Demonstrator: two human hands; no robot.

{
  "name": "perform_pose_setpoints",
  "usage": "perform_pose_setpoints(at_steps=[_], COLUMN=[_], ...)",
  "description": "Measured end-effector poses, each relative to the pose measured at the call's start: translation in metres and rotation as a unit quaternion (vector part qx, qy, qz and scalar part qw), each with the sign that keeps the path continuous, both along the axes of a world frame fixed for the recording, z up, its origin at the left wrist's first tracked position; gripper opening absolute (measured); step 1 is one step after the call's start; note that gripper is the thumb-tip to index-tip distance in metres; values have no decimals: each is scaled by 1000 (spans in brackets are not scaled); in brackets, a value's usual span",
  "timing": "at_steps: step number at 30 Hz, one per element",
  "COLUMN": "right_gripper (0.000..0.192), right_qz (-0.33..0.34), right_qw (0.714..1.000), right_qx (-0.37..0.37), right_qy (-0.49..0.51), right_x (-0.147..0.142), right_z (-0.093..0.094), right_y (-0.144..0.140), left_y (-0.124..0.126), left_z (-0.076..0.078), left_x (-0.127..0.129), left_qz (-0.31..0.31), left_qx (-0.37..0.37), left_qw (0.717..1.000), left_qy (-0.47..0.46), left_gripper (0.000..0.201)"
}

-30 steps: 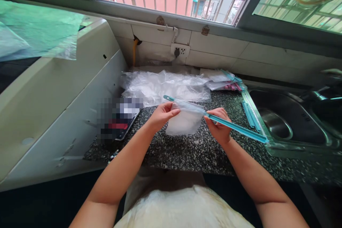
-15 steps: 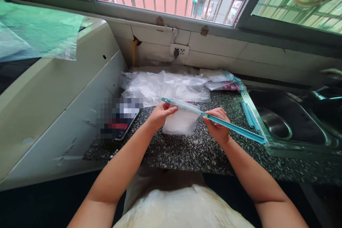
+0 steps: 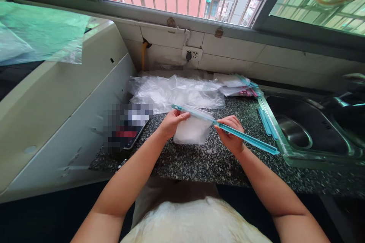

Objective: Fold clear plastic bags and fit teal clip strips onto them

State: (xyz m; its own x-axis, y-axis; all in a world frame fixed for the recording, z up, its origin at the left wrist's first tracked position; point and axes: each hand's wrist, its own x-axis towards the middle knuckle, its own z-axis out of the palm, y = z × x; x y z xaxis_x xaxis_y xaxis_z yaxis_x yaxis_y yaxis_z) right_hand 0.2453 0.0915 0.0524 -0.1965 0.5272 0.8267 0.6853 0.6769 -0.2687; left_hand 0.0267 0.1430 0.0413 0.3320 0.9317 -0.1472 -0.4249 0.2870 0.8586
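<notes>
A small translucent plastic bag (image 3: 191,132) hangs over the counter, its top edge along a long blue bag-sealing clip (image 3: 248,137). Pinched between thumb and fingers of my left hand (image 3: 172,121) are the bag's upper left corner and the clip's left end. My right hand (image 3: 230,133) closes round the clip just right of the bag. From there the clip's free part slants down toward the sink. Its channel at the bag is too small to make out fully.
Crumpled clear plastic bags (image 3: 176,93) lie along the wall. Clipped packets (image 3: 234,83) rest behind, and more blue clips (image 3: 267,123) sit by the sink (image 3: 310,121). A blurred phone-like device (image 3: 139,131) lies left, near the stove side (image 3: 85,95).
The blue clip has slid slightly left along the bag's top edge, its far right end now farther from the sink rim. My right hand has shifted a little left with it.
</notes>
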Motion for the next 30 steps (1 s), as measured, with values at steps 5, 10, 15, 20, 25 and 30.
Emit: perform_pose_setpoints(at_steps=[5, 10, 15, 20, 25, 30], right_gripper=[12, 13, 21, 21, 19, 20], right_qz=[3, 1, 0, -1, 2, 5], right_qw=[1000, 1000, 999, 998, 997, 997], right_qx=[8, 5, 26, 40, 50, 57], right_qy=[-10, -16, -36, -48, -51, -45], right_x=[0, 1, 6, 3, 0, 1], right_z=[1, 2, 3, 10, 15, 13], right_y=[0, -1, 0, -3, -6, -6], left_y=[-1, -3, -3, -2, -3, -5], left_z=[2, 3, 2, 1, 1, 3], left_x=[1, 1, 2, 2, 2, 3], left_qz=[7, 27, 34, 40, 38, 38], left_qx=[-3, -2, -4, 2, 0, 1], left_qw=[1000, 999, 999, 999, 999, 999], left_qy=[-15, -30, -29, -34, -36, -34], left_gripper=[29, 26, 21, 20, 21, 22])
